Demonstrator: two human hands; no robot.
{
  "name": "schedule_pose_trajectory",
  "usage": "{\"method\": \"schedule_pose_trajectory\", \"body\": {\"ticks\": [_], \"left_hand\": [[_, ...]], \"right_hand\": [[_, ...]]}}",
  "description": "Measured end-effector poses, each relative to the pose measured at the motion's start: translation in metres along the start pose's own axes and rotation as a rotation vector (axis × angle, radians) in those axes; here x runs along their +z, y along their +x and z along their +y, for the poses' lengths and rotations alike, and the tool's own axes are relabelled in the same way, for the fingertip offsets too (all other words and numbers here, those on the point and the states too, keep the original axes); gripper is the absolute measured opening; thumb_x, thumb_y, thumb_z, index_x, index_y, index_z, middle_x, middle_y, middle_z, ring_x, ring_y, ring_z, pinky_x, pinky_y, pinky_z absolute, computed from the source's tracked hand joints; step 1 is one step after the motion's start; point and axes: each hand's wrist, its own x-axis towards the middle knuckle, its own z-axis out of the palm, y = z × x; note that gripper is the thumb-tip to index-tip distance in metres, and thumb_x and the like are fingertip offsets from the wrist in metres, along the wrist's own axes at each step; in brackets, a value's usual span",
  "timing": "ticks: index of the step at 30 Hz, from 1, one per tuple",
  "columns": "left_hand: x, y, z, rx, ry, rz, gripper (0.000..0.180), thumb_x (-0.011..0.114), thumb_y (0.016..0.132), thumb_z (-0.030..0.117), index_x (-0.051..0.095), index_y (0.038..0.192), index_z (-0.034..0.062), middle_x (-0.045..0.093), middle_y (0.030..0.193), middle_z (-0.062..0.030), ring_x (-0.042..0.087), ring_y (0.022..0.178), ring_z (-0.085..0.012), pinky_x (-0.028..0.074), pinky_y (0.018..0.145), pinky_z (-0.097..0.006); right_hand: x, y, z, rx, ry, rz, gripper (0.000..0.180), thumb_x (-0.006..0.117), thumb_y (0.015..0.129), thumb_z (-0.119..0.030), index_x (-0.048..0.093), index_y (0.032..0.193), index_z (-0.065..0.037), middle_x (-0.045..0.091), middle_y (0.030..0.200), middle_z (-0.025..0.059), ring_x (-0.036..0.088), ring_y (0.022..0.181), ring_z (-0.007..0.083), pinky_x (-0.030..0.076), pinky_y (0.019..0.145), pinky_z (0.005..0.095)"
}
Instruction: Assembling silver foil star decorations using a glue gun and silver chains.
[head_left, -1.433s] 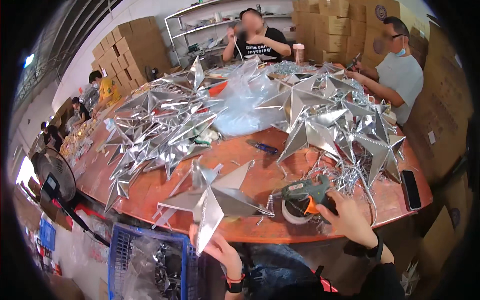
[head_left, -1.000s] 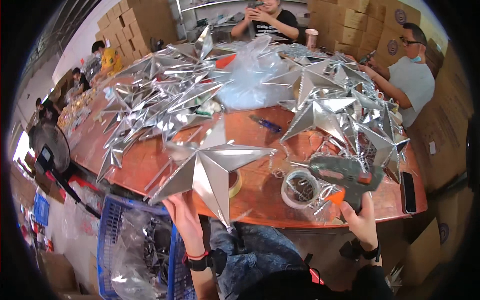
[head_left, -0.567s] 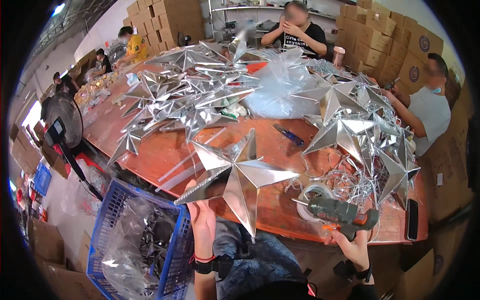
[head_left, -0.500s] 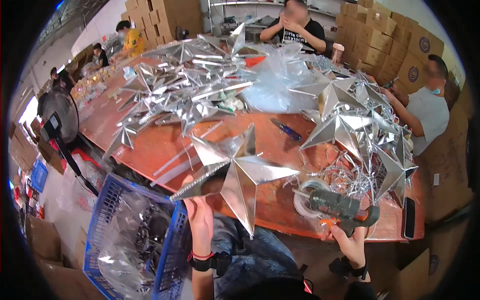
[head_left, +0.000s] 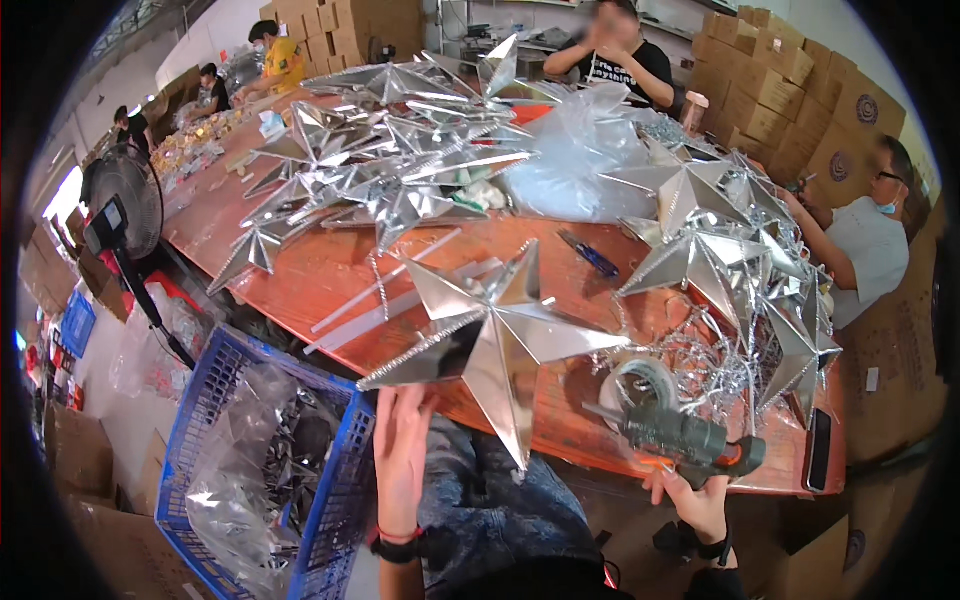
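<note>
A large silver five-pointed star (head_left: 505, 360) with beaded seams is held up at the table's near edge, tilted toward me. My left hand (head_left: 402, 455) supports it from beneath its lower left point; the fingertips are hidden behind the star. To the right, my right hand (head_left: 700, 500) is closed around the handle of a dark green glue gun (head_left: 675, 435) with an orange trigger. The gun's nozzle points left, in front of a roll of clear tape (head_left: 640, 385), apart from the star.
Silver stars are heaped at the far left (head_left: 390, 150) and right (head_left: 690, 190) of the red table (head_left: 320, 280). Scissors (head_left: 590, 253), pale strips (head_left: 390, 310), tinsel (head_left: 700, 345) and a phone (head_left: 819, 450) lie there. A blue basket (head_left: 340, 500) and a fan (head_left: 125, 205) stand left. Several people sit around.
The view has swung slightly left, so the scene sits further right. The glue gun has come a little nearer to me. My left fingers have shifted under the star's lower left point.
</note>
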Motion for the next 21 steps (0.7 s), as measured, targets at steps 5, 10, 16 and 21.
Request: {"method": "schedule_pose_trajectory", "body": {"ticks": [5, 10, 16, 21], "left_hand": [[0.014, -0.042, 0.018, -0.248, 0.218, -0.097, 0.039, 0.04, 0.095, 0.019, 0.043, 0.124, -0.0055, 0.048, 0.125, -0.0169, 0.047, 0.115, -0.0249, 0.038, 0.095, -0.037], [0.036, -0.065, 0.002, -0.409, 0.139, -0.282, 0.037, 0.041, 0.094, 0.014, 0.039, 0.126, -0.0056, 0.047, 0.123, -0.0106, 0.047, 0.108, -0.0153, 0.035, 0.094, -0.028], [0.048, -0.064, 0.009, -0.413, 0.34, -0.406, 0.021, 0.042, 0.095, 0.014, 0.055, 0.095, -0.0028, 0.061, 0.083, -0.0091, 0.057, 0.076, -0.0125, 0.045, 0.073, -0.025], [0.042, -0.069, 0.008, -0.365, 0.452, -0.448, 0.023, 0.04, 0.095, 0.012, 0.056, 0.087, -0.0035, 0.061, 0.079, -0.0109, 0.06, 0.073, -0.0152, 0.047, 0.068, -0.027]], "right_hand": [[0.012, 0.0, 0.005, -0.058, 0.145, 0.046, 0.02, 0.053, 0.084, -0.008, 0.054, 0.097, 0.007, 0.063, 0.083, 0.0151, 0.054, 0.054, 0.0141, 0.047, 0.055, 0.03], [0.006, -0.003, 0.009, 0.016, 0.028, -0.096, 0.027, 0.063, 0.078, -0.01, 0.052, 0.098, 0.004, 0.059, 0.08, 0.0097, 0.055, 0.06, 0.0136, 0.046, 0.057, 0.0272], [0.012, -0.009, -0.002, -0.083, -0.256, -0.028, 0.035, 0.073, 0.068, -0.013, 0.051, 0.092, 0.0, 0.059, 0.086, 0.0066, 0.056, 0.075, 0.0126, 0.044, 0.067, 0.0267], [0.0, -0.003, -0.004, -0.048, -0.272, -0.179, 0.033, 0.072, 0.068, -0.015, 0.052, 0.09, 0.0, 0.058, 0.085, 0.0066, 0.056, 0.076, 0.0124, 0.043, 0.067, 0.0264]]}}
